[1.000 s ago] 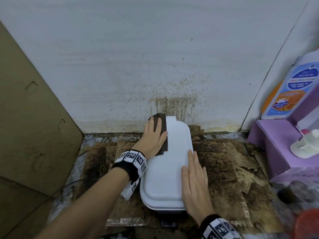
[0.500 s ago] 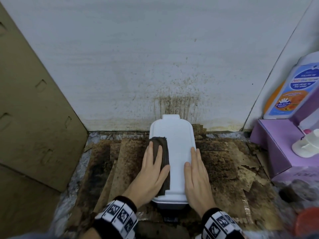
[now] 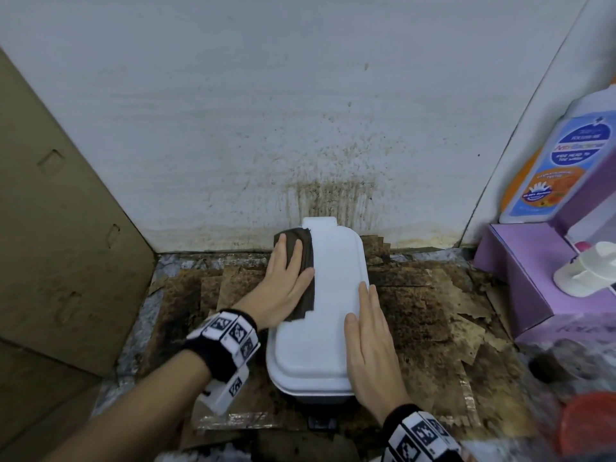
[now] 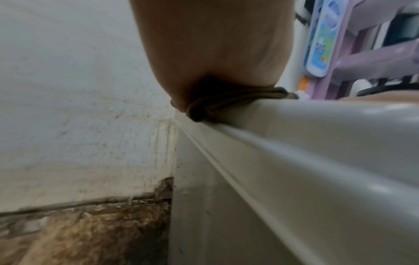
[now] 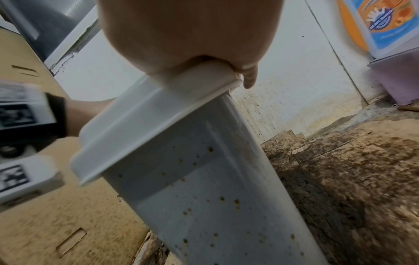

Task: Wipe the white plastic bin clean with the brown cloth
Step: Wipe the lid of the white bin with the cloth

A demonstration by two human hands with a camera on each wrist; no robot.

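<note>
- A white bin (image 3: 328,305) stands against the stained wall (image 3: 233,128) on grimy cardboard (image 3: 416,315), its lid upward for wiping.
- The right hand (image 3: 370,341) lies flat along the lid's right edge, fingers straight, grip open, apparently steadying the bin.
- The left hand (image 3: 286,288) presses the brown cloth (image 3: 305,261) flat on the lid's far left side, fingers extended, nothing clasped.
- Brown specks dot the bin's side.

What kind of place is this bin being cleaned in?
Probably a grimy corner of a home utility or storage area: a splattered wall, stained cardboard laid under the white bin, and a wash bottle on a purple box.
</note>
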